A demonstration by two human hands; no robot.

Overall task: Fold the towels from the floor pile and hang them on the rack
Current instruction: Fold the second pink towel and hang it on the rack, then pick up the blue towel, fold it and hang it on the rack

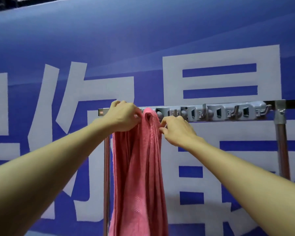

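Currently, a folded pink terry towel (140, 167) draped over the grey metal hook rack (211, 112) is pinched by the left hand (124, 116) and right hand (175, 130), one at each side.

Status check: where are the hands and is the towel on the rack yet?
Left hand gripping the pink towel at its top fold. Right hand pinching its right edge. Towel draped at the left end of the rack. Nothing in the way.
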